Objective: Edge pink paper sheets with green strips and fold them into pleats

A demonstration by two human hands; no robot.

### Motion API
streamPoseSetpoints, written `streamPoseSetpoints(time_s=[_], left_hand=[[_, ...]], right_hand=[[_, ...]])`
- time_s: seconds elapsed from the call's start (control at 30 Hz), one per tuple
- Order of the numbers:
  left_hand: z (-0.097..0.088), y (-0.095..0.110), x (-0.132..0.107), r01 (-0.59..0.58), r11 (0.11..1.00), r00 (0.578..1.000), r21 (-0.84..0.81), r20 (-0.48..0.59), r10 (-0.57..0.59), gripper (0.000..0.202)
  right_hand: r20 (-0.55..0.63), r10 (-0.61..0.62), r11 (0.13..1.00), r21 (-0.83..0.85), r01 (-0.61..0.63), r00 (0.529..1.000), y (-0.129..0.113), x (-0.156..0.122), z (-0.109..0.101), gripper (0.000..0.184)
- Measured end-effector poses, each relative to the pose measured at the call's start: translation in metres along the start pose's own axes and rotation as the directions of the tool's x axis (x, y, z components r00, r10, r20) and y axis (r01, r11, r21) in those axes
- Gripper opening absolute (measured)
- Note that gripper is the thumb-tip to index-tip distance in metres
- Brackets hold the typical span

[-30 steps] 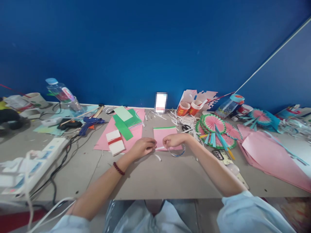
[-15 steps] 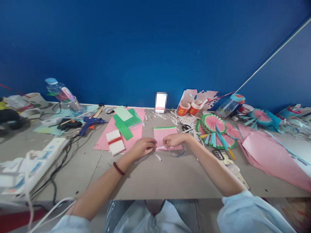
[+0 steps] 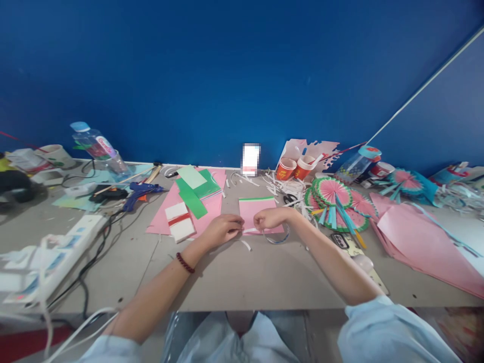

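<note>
A pink sheet of paper (image 3: 257, 207) with a green band along its far edge lies flat between my hands. Across its near edge runs a short white strip of tape (image 3: 250, 230). My left hand (image 3: 227, 227) is closed, its fingertips at the strip's left end by the paper's corner. At the strip's other end, my right hand (image 3: 271, 219) is closed over the paper, fingers curled down. A tape roll (image 3: 283, 241), seen as a thin ring, stands just under the right hand, partly hidden by it. Exactly what each fingertip pinches is small and partly covered.
Pink and green sheets (image 3: 194, 202) and a banded white stack (image 3: 180, 222) lie left. Beyond are a glue gun (image 3: 141, 195), power strip (image 3: 56, 257) and bottle (image 3: 99, 146). Right are paper cups (image 3: 286, 169), watermelon paper fans (image 3: 333, 194), a phone (image 3: 350, 247) and pink paper (image 3: 419, 237).
Almost nothing differs. Both hands stay in place over the pink paper, and the tape roll under the right hand has shifted very slightly.
</note>
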State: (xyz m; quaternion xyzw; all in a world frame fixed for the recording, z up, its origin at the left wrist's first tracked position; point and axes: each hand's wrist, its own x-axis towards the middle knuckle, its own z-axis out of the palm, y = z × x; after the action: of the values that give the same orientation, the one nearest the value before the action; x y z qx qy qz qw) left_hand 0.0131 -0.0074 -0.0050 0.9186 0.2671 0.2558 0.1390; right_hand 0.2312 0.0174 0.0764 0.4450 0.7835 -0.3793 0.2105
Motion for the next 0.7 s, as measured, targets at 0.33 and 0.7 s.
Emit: streamPoseSetpoints(time_s=[0.33,0.7], left_hand=[[-0.002,0.0037,0.0017,-0.027,1.0,0.999,-0.013,0.033,0.027,0.019],[-0.0001,0.0042,0.0018,-0.012,0.998,0.999,-0.058,0.038,0.014,0.019]], right_hand=[[-0.015,0.031,0.999,-0.03,-0.031,0.999,0.0011,0.0,0.0008,0.023],[-0.06,0.014,1.0,0.028,-0.012,0.998,0.0018,-0.0007,0.0063,0.026]])
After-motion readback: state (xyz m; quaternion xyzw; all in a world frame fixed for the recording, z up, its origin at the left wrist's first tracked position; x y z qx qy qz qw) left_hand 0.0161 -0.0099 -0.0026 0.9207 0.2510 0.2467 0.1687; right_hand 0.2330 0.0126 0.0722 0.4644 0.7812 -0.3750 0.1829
